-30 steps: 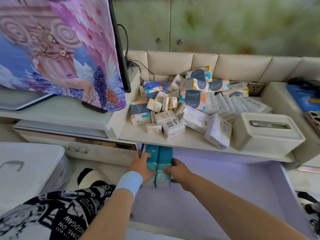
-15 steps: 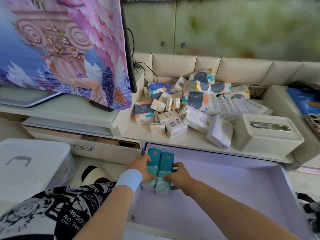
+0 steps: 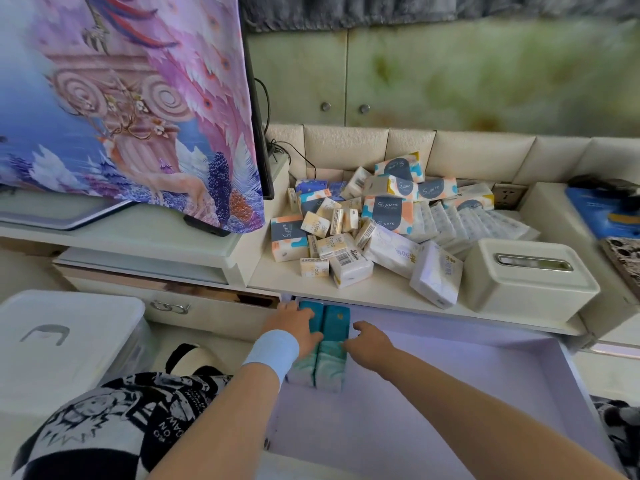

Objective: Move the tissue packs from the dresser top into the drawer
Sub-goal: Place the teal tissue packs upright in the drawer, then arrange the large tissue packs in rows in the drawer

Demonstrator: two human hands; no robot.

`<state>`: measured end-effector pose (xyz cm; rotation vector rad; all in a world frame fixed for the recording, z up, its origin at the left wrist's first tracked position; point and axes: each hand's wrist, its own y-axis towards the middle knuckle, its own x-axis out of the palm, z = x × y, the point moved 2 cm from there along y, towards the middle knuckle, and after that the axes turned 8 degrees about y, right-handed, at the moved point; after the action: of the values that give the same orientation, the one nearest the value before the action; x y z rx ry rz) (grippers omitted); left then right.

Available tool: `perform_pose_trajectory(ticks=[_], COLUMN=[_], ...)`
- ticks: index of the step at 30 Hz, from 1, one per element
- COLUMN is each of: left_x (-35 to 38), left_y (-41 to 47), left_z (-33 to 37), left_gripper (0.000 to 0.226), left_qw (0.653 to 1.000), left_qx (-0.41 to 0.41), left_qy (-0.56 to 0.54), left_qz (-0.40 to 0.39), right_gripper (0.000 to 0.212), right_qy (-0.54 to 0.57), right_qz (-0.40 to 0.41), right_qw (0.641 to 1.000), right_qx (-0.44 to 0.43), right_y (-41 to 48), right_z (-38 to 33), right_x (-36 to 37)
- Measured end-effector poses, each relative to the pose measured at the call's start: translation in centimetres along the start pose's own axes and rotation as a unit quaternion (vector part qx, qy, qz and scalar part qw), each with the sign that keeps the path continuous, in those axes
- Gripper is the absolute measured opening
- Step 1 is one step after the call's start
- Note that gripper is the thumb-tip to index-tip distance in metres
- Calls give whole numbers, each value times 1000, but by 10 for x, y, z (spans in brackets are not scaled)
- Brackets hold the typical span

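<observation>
Two teal tissue packs stand side by side in the back left corner of the open pale purple drawer. My left hand, with a light blue wristband, lies over the left pack. My right hand presses its curled fingers against the right pack's side, so the pair is squeezed between both hands. Above the drawer, on the cream dresser top, lies a heap of tissue packs: white, patterned orange-and-blue, and small yellow ones.
A cream tissue box holder sits at the right of the dresser top. A cloth-covered screen stands on the raised shelf to the left. A white lidded bin is on the floor at left, and a neighbouring drawer stands slightly ajar.
Both hands stayed on the two teal packs and slid them a little deeper toward the drawer's back left corner. The right hand's fingers now rest on the pack's side.
</observation>
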<state>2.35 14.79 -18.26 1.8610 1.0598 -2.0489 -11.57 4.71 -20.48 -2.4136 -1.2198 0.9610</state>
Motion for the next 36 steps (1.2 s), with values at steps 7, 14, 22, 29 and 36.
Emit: perform_pose_trajectory(ticks=[7,14,22,29,36], left_x=[-95,-107,-108,-97,-95], left_y=[15,66,140,174,169], left_z=[-7,-50,-55,-33,-40], left_gripper=[45,57,61,67,58], left_qw=[995,994,992,979,967], left_qx=[40,-12,-26,-142,-141], left_qy=[-69,-65,-89,-104,-158], left_qz=[61,90,84,100,143], right_gripper=[27,31,57,75,71], right_qy=[-107,-235,-436,-451,-464], right_qz=[101,134,276,296,305], right_qw=[982,920,810,836,813], right_qx=[-115,-283,-277,-100,-174], right_y=[1,47,125,179,178], right_z=[-72,-143,-198,-191,-173], right_x=[-45,-39,-73,-166,-177])
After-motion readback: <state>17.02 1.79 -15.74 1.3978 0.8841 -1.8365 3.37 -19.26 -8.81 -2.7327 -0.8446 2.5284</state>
